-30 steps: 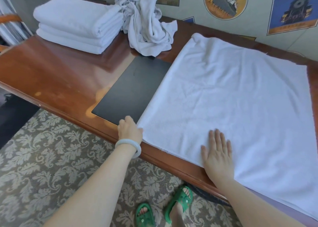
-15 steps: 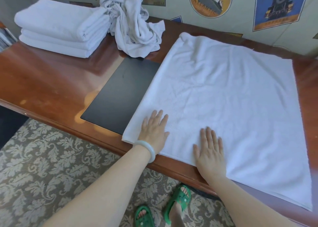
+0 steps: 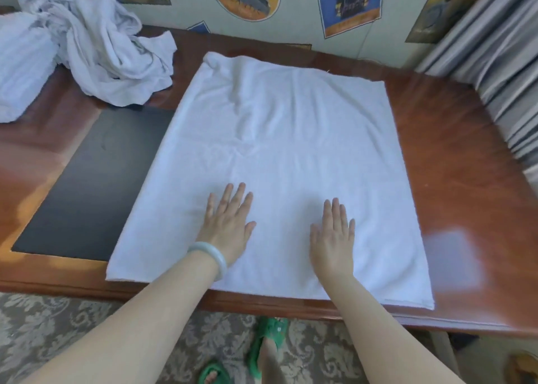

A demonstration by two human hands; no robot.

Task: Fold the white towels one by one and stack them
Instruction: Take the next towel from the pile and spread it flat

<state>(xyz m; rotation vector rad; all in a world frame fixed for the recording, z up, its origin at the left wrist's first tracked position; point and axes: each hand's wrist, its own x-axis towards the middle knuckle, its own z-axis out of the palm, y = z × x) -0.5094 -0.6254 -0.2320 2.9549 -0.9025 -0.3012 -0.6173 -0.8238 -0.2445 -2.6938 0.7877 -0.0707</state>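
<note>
From my seat I see the wooden table (image 3: 454,150) filling most of the view. The white towel (image 3: 291,127) lies spread flat on it, dead centre, its near edge running along the table's near edge at 6 o'clock and its far edge close to the wall at 12. A black mat (image 3: 87,185) lies on the table at 8 o'clock, and the towel's left edge overlaps it. A grey curtain (image 3: 500,63) hangs at 2 o'clock.

At 10 o'clock a crumpled heap of white towels (image 3: 102,48) sits on the table. Just left of it, cut by the frame edge at 9 o'clock, is a folded white stack (image 3: 20,72).

Both my hands lie palm down on the near part of the spread towel, fingers straight and a little apart, gripping nothing. The left hand (image 3: 227,226) is at 7 o'clock and the right hand (image 3: 333,238) at 5, well apart. A pale bracelet (image 3: 214,257) circles the left wrist.
</note>
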